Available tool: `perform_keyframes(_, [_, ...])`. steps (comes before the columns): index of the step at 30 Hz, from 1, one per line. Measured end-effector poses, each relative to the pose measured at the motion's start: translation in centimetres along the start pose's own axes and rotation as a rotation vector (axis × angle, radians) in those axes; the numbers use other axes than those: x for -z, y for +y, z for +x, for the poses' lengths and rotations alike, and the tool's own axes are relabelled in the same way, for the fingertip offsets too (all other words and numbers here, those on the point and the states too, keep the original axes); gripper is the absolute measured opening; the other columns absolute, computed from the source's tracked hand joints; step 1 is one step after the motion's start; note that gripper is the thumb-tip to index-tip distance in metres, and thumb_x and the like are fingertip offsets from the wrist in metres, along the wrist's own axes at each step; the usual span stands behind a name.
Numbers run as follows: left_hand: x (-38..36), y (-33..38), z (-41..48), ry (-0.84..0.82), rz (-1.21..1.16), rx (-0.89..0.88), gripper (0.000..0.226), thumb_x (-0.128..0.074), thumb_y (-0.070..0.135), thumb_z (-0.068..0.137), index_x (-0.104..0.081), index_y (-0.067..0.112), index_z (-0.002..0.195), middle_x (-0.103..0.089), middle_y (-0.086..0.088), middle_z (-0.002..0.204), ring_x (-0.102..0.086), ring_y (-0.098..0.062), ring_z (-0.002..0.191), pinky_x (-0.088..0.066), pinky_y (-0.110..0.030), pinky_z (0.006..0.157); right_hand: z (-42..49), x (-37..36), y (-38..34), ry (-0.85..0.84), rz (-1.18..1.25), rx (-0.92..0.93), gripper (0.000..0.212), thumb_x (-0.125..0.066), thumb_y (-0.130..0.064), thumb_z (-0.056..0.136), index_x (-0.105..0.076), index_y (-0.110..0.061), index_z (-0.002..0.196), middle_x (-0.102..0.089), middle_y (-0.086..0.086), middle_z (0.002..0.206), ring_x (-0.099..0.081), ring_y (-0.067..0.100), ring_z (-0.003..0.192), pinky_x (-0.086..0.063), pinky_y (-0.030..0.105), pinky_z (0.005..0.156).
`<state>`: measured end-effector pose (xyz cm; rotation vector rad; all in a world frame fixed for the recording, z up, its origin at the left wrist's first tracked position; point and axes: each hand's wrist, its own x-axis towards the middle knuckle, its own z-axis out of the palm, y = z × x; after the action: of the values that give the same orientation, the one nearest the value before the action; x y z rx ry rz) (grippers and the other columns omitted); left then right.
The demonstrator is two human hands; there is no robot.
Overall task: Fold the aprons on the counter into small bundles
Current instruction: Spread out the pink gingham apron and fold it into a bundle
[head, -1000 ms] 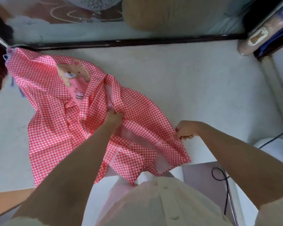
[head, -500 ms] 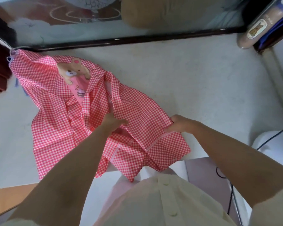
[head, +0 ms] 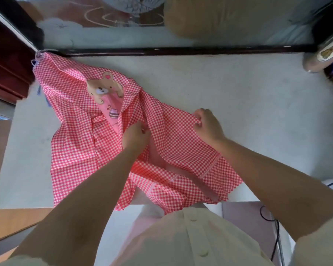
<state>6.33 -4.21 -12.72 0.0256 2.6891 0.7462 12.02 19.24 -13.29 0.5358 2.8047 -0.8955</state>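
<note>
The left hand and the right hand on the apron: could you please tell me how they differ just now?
The left hand pinches cloth in the middle of the apron, just below the bear print; the right hand grips its right-hand edge. Cloth surrounds the left hand; bare counter lies just beyond the right hand. Both hold the same red checked apron.

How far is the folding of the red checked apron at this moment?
Done: no bundle yet; the apron lies loose and crumpled on the counter. In hand: the left hand pinches a middle fold, the right hand grips the right edge. Left: nearly all the folding.
</note>
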Motion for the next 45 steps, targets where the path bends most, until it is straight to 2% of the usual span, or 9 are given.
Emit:
perform_keyframes(4, [1.5,-0.3,2.3,0.29,0.256,0.06,0.049,-0.066,0.022,0.078,-0.05,0.011,0.123,-0.046,-0.014,0.127,-0.043,-0.033,0.117,-0.04,-0.044,0.098,1.3,-5.0,-3.1,-0.32,0.022,0.23,0.057,-0.064,-0.021,0.091,-0.044,-0.012,0.143,-0.045,0.014,0.143,-0.045,0.027,0.13,-0.035,0.035,0.11])
perform_keyframes(7, [2.5,-0.9,4.1,0.21,0.274,0.252,0.079,-0.073,0.039,0.077,-0.034,0.007,0.139,-0.044,-0.018,0.134,-0.043,-0.038,0.122,-0.038,-0.047,0.099,2.4,-6.8,-2.1,-0.473,-0.253,0.209,0.069,-0.062,-0.037,0.09,-0.032,-0.02,0.15,-0.019,0.008,0.16,-0.021,0.029,0.146,-0.029,0.052,0.115])
perform_keyframes(10, [2.9,-2.5,5.8,0.054,0.18,0.279,0.044,-0.056,0.035,0.091,-0.054,0.004,0.122,-0.063,-0.02,0.111,-0.06,-0.039,0.102,-0.042,-0.038,0.074,3.9,-6.2,-0.9,-0.48,-0.401,0.206,0.064,-0.064,-0.038,0.088,-0.039,-0.023,0.145,-0.019,0.004,0.16,-0.018,0.026,0.147,-0.028,0.057,0.114])
perform_keyframes(16, [4.5,-2.5,6.2,-0.026,-0.66,0.414,0.028,-0.048,0.026,0.094,-0.062,0.007,0.079,-0.062,-0.006,0.073,-0.06,-0.026,0.076,-0.049,-0.035,0.07,7.1,-5.1,-5.2,0.06,-0.081,0.377,0.039,-0.065,-0.03,0.085,-0.057,-0.005,0.115,-0.059,0.013,0.11,-0.058,0.029,0.101,-0.049,0.04,0.087])
perform_keyframes(20, [6.1,-1.5,6.3,-0.091,-1.102,0.586,0.018,-0.04,0.019,0.089,-0.055,0.009,0.086,-0.06,-0.005,0.073,-0.058,-0.021,0.064,-0.051,-0.027,0.057,7.2,-7.3,-7.5,-0.102,-0.231,0.431,0.051,-0.064,-0.041,0.083,-0.056,-0.003,0.115,-0.056,0.017,0.112,-0.056,0.035,0.102,-0.048,0.042,0.081])
perform_keyframes(28, [5.9,-6.1,5.8,-0.169,-0.895,0.656,0.028,-0.04,0.021,0.076,-0.059,0.008,0.091,-0.064,-0.017,0.089,-0.061,-0.031,0.086,-0.049,-0.053,0.095,7.6,-9.2,-7.5,-0.13,-0.298,0.307,0.031,-0.057,-0.032,0.093,-0.062,-0.004,0.105,-0.058,0.016,0.11,-0.054,0.033,0.103,-0.048,0.04,0.077])
perform_keyframes(35, [7.1,-4.5,5.4,-0.05,-1.18,0.715,0.023,-0.037,0.014,0.084,-0.057,0.007,0.093,-0.066,-0.008,0.084,-0.063,-0.026,0.08,-0.053,-0.036,0.07,6.1,-7.8,-9.2,-0.318,0.053,0.669,0.026,-0.051,-0.026,0.075,-0.065,-0.006,0.082,-0.064,0.013,0.109,-0.059,0.028,0.099,-0.046,0.034,0.085])
perform_keyframes(41, [8.1,-3.1,5.3,-0.019,-1.232,0.649,0.023,-0.038,0.015,0.087,-0.058,0.008,0.096,-0.066,-0.01,0.092,-0.063,-0.026,0.084,-0.053,-0.039,0.08,4.0,-9.4,-9.7,-0.799,0.013,0.577,0.034,-0.057,-0.016,0.092,-0.067,-0.01,0.124,-0.058,0.008,0.137,-0.056,0.023,0.121,-0.041,0.037,0.108])
perform_keyframes(45, [7.3,-0.9,5.1,-0.193,-1.146,0.544,0.018,-0.037,0.017,0.093,-0.053,0.009,0.091,-0.063,-0.006,0.081,-0.06,-0.022,0.076,-0.051,-0.034,0.075,4.4,-7.5,-10.2,-0.638,0.149,0.279,0.029,-0.052,-0.015,0.097,-0.067,-0.012,0.122,-0.066,0.01,0.125,-0.06,0.023,0.115,-0.043,0.029,0.096])
